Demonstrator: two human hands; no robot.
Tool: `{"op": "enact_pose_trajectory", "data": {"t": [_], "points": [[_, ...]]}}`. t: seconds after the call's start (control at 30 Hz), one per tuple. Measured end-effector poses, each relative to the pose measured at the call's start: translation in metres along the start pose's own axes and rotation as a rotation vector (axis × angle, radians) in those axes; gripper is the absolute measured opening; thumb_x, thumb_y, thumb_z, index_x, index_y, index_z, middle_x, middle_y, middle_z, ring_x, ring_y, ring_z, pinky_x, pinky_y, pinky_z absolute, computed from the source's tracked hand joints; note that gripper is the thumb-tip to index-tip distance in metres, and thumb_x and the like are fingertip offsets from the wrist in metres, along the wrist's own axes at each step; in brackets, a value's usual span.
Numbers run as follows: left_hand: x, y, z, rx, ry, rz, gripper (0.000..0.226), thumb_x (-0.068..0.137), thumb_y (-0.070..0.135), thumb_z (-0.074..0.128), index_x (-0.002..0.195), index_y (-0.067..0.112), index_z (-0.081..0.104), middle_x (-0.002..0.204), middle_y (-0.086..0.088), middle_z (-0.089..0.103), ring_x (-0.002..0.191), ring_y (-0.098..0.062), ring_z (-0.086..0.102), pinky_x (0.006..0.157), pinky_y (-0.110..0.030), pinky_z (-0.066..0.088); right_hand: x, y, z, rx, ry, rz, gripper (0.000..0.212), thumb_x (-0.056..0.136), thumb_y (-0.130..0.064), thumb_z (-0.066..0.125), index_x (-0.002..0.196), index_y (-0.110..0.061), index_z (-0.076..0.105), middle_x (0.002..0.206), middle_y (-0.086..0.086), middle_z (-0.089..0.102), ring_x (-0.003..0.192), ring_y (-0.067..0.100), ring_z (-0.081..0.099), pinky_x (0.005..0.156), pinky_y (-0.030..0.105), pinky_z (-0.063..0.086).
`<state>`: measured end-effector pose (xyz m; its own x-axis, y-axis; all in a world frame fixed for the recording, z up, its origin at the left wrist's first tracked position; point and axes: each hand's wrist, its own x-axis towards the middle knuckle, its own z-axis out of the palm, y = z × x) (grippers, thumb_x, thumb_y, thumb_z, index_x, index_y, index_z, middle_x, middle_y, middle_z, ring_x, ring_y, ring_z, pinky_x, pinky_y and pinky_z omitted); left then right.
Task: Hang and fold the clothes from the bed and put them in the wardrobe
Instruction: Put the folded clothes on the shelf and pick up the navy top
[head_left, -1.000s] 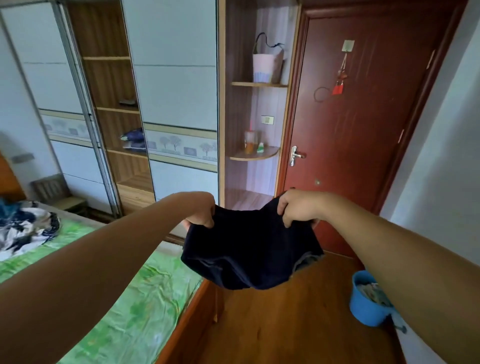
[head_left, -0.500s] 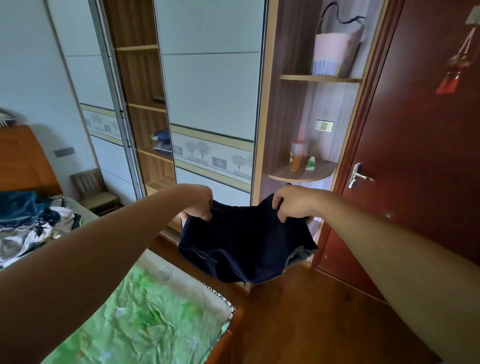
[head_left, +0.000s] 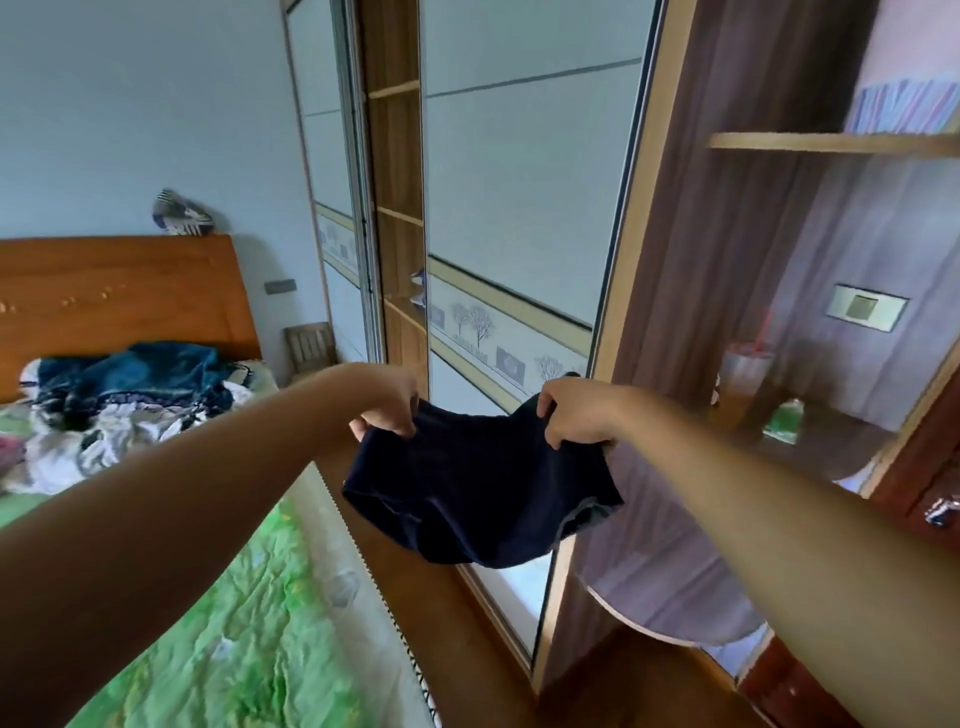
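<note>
A small dark navy garment (head_left: 478, 493) hangs in the air in front of me, stretched between both hands. My left hand (head_left: 389, 402) grips its upper left edge and my right hand (head_left: 571, 410) grips its upper right edge. It hangs over the bed's edge, in front of the wardrobe (head_left: 514, 218) with white sliding doors. Through the gap between the doors, wooden shelves (head_left: 397, 218) show. A heap of clothes (head_left: 119, 405), blue, white and patterned, lies near the head of the bed (head_left: 249, 623), which has a green sheet.
A wooden headboard (head_left: 119, 291) stands at the left with a striped item on top. A small wooden chair (head_left: 309, 345) sits in the corner. Open corner shelves (head_left: 831, 145) on the right hold a cup and small items. A red-brown door's handle (head_left: 940, 512) shows at far right.
The view has swung left and moved closer to the wardrobe; the door has slid almost out of frame and the headboard has come in. Both hands keep the same grip on the garment.
</note>
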<state>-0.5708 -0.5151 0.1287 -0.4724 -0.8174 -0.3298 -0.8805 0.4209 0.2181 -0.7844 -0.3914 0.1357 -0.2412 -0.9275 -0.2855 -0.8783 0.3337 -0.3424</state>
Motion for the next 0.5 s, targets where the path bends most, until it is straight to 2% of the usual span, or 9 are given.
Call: {"op": "enact_pose_trajectory", "data": {"t": [0.1,0.2,0.3,0.5], "points": [[0.021,0.002,-0.015,-0.003,0.013,-0.073,0.022,0.091,0.019,0.069,0.112,0.012,0.065,0.105,-0.008,0.062,0.085,-0.026,0.071,0.059,-0.031,0.062,0.042,0.000,-0.021,0.010,-0.021,-0.070,0.044,0.083,-0.004,0.061,0.127,0.000,0.059,0.102,0.017,0.061,0.076,0.029,0.056,0.054,0.029,0.051],[0.041,-0.003,-0.027,-0.012,0.029,-0.150,0.025,0.092,0.019,0.068,0.115,0.011,0.063,0.101,-0.006,0.059,0.080,-0.022,0.068,0.050,-0.024,0.056,0.081,-0.008,-0.033,-0.010,-0.036,-0.144,0.040,0.085,-0.004,0.060,0.124,-0.001,0.060,0.116,0.022,0.064,0.080,0.030,0.061,0.056,0.030,0.054],[0.066,-0.013,-0.040,-0.016,0.069,-0.196,0.023,0.092,0.018,0.068,0.113,0.012,0.065,0.098,-0.005,0.059,0.079,-0.021,0.067,0.049,-0.023,0.055,0.122,-0.019,-0.042,-0.024,-0.033,-0.208,0.034,0.087,-0.003,0.059,0.121,-0.002,0.060,0.116,0.021,0.062,0.084,0.031,0.062,0.056,0.031,0.055],[0.138,-0.049,-0.071,-0.032,0.054,-0.263,0.026,0.093,0.021,0.066,0.117,0.011,0.066,0.100,-0.004,0.060,0.084,-0.024,0.069,0.050,-0.024,0.056,0.221,-0.051,-0.057,-0.066,-0.055,-0.254,0.035,0.085,-0.003,0.060,0.120,-0.005,0.061,0.115,0.019,0.062,0.097,0.038,0.069,0.072,0.042,0.064]]}}
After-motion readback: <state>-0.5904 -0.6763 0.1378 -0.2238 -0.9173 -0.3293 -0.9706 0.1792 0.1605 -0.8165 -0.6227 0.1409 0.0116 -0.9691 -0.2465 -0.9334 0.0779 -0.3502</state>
